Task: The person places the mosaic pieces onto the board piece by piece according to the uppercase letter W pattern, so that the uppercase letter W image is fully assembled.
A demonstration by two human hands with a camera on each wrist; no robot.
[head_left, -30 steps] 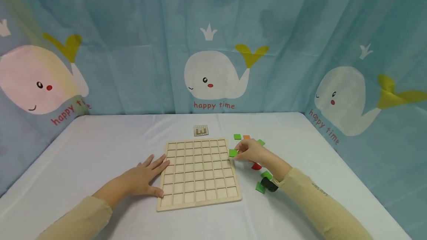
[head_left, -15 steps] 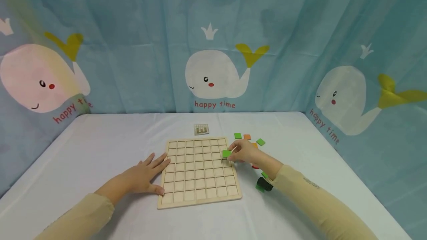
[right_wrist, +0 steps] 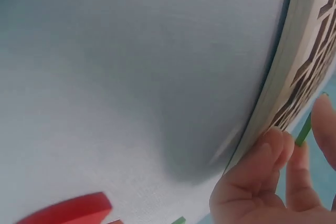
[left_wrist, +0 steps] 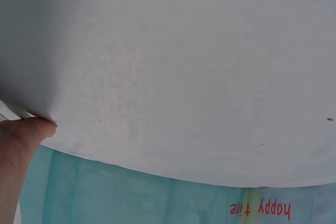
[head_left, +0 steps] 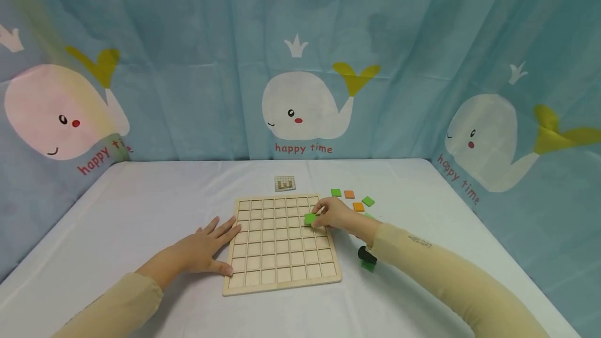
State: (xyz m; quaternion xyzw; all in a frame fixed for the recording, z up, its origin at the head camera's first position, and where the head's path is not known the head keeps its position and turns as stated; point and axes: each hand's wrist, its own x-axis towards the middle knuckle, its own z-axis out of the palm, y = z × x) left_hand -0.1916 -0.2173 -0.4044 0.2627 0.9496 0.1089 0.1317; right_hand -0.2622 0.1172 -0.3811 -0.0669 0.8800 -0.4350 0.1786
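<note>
A square wooden grid board (head_left: 274, 246) lies on the white table, its cells recessed between raised lines. My right hand (head_left: 332, 213) pinches a green square tile (head_left: 310, 219) over the board's upper right cells. In the right wrist view the green tile (right_wrist: 304, 129) shows edge-on between thumb and fingers, close to the board's edge (right_wrist: 273, 87). My left hand (head_left: 199, 250) rests with spread fingers along the board's left edge, fingertips and thumb on the frame. In the left wrist view only part of the left hand (left_wrist: 23, 140) shows.
Right of the board lie loose green tiles (head_left: 336, 192) and orange tiles (head_left: 349, 194). The right wrist view shows a red piece (right_wrist: 68, 211). A small pattern card (head_left: 285, 183) lies behind the board. The black wrist camera (head_left: 367, 254) partly covers another green tile (head_left: 368, 266).
My right hand has carried the green tile leftward, from beside the board's right edge to over its cells. The left hand has stayed on the board's left edge.
</note>
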